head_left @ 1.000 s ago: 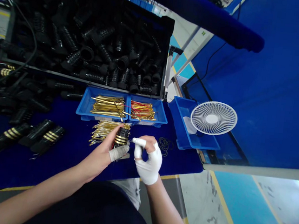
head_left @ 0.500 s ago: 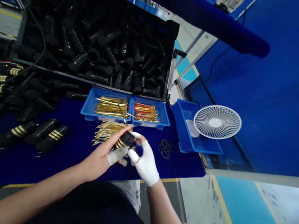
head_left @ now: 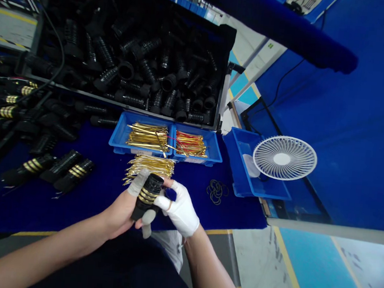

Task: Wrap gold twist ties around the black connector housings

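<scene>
A black ribbed cylinder with several gold rings [head_left: 148, 195] stands nearly upright between my hands, over the front of the table. My left hand [head_left: 124, 210], with wrapped fingertips, is closed around its lower part, the thumb along its left side. My right hand [head_left: 181, 208], in a white glove with bare fingertips, grips the cylinder's right side with thumb and fingers. Just beyond my hands lies a loose pile of gold metal strips [head_left: 149, 166]. Part of the cylinder's base is hidden by my left fingers.
Blue bins hold gold strips [head_left: 120, 142] and red-and-gold strips [head_left: 215, 153]. A black crate [head_left: 134, 107] full of ribbed cylinders stands behind. Banded cylinders [head_left: 77, 171] lie left. Black rings [head_left: 217, 191] lie right, near a white fan [head_left: 284, 158] over another blue bin [head_left: 238, 184].
The cylinder has turned from tilted to nearly upright and come slightly left and toward me. My left thumb has shifted from its near side to its left side.
</scene>
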A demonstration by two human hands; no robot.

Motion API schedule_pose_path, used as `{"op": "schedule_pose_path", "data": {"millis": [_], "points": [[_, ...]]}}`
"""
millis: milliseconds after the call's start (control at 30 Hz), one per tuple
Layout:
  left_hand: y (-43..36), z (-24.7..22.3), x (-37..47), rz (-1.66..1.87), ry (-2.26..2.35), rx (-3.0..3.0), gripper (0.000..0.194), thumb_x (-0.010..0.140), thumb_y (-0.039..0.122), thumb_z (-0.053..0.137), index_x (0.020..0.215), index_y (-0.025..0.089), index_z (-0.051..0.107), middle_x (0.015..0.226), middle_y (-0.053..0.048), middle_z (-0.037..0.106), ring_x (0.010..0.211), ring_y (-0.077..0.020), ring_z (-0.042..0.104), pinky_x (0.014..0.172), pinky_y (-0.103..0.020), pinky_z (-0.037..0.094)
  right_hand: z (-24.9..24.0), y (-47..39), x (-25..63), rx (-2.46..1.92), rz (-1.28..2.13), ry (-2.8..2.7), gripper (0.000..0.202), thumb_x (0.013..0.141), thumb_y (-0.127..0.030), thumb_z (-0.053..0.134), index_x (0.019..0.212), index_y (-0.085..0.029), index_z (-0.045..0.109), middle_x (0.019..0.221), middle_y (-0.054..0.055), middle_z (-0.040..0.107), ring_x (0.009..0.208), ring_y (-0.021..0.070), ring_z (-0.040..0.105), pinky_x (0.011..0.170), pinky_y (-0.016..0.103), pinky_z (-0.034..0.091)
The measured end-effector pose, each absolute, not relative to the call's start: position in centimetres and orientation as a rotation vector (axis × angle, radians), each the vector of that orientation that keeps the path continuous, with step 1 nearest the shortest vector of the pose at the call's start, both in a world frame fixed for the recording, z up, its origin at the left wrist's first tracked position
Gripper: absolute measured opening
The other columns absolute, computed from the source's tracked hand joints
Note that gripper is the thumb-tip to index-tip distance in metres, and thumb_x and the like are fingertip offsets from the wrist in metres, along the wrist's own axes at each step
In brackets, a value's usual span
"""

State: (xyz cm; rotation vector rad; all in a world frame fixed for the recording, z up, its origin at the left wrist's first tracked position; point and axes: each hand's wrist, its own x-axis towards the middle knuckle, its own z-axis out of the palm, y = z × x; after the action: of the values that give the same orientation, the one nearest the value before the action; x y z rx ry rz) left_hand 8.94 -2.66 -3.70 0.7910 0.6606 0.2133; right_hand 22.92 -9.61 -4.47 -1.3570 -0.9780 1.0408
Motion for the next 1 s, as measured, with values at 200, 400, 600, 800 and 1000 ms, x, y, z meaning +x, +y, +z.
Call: {"op": "schedule_pose_path", "data": {"millis": [200, 400, 600, 800, 1000], "points": [[-2.0, -3.9, 7.1, 0.477, 0.697, 1.234, 0.075, 0.092, 0.061, 0.052, 0.155, 0.024, 0.034, 0.117, -0.014, 0.067, 0.059, -0.0167, 0.06, 0.047, -0.027, 0.049, -3.4, -9.1, 20.1, -1.451, 0.792, -1.241, 0.052, 0.079, -0.03, 0.079, 0.128, -0.027, 0.064, 0.115, 0.004, 0.072, 0.103, 0.023, 0.07, 0.092, 0.035, 0.056], [2.2, -6.0, 1.0, 0.705, 0.998, 2.112, 0.04, 0.087, 0.049, 0.063, 0.117, 0.022, 0.062, 0.111, -0.011, 0.061, 0.102, -0.0321, 0.06, 0.092, -0.047, 0.049, -3.3, -6.5, 25.6, -1.59, 0.271, -1.551, 0.025, 0.095, -0.02, 0.059, 0.118, -0.023, 0.069, 0.111, 0.006, 0.072, 0.105, 0.0192, 0.067, 0.096, 0.033, 0.052], [5.1, -8.5, -2.5, 0.438, 1.22, 2.818, 0.05, 0.094, 0.038, 0.049, 0.138, 0.016, 0.058, 0.109, -0.018, 0.052, 0.118, -0.0429, 0.05, 0.094, -0.057, 0.048, -2.6, -0.7, 31.1, -1.688, 0.071, -1.692, 0.02, 0.095, -0.019, 0.057, 0.111, -0.021, 0.068, 0.111, 0.006, 0.071, 0.107, 0.0195, 0.067, 0.099, 0.033, 0.052], [4.7, -7.9, -2.6, 0.67, 1.182, 2.741, 0.054, 0.095, 0.035, 0.05, 0.144, 0.015, 0.049, 0.108, -0.016, 0.052, 0.115, -0.039, 0.051, 0.099, -0.057, 0.045, -1.6, 6.8, 27.8, -2.005, 0.059, -1.99, 0.025, 0.098, -0.028, 0.055, 0.121, -0.027, 0.065, 0.124, 0.004, 0.068, 0.11, 0.0187, 0.067, 0.095, 0.029, 0.052], [5.5, -6.9, -3.7, 0.687, 1.293, 2.646, 0.062, 0.094, 0.031, 0.051, 0.152, 0.019, 0.036, 0.122, -0.017, 0.051, 0.124, -0.0399, 0.047, 0.103, -0.058, 0.042, -2.2, 12.2, 23.1, -2.1, 0.054, -2.073, 0.019, 0.092, -0.034, 0.065, 0.102, -0.019, 0.073, 0.106, 0.011, 0.072, 0.094, 0.0244, 0.071, 0.081, 0.033, 0.054]]}}
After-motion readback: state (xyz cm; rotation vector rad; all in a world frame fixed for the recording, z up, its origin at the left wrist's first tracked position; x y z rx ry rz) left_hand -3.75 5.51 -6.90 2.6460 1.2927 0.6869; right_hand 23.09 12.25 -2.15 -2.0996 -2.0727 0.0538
